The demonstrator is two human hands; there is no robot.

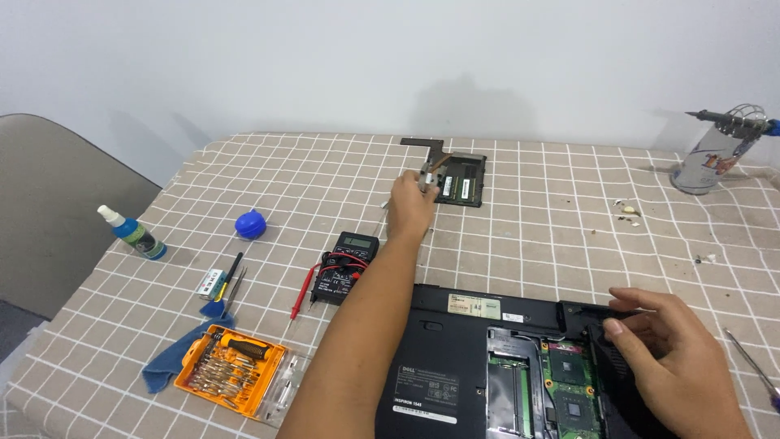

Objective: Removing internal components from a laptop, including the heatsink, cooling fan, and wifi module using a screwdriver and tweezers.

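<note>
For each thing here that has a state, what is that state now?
Laptop: upside down, bottom cover off, board exposed.
Left hand: reaching far, pinching a small metal part.
Right hand: resting on the laptop's corner.
Multimeter: lying flat, probes attached.
Screwdriver kit: open.
Spray bottle: capped, upright.

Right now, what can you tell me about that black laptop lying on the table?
The laptop is black, looks like plastic, and lies upside down at the near edge of the checked tablecloth. Pale stickers sit on its underside. A cover is off, so a green circuit board and a memory slot show inside. The right hand rests on its right rear corner; the left hand reaches away from it, its forearm passing over the left edge.
</note>
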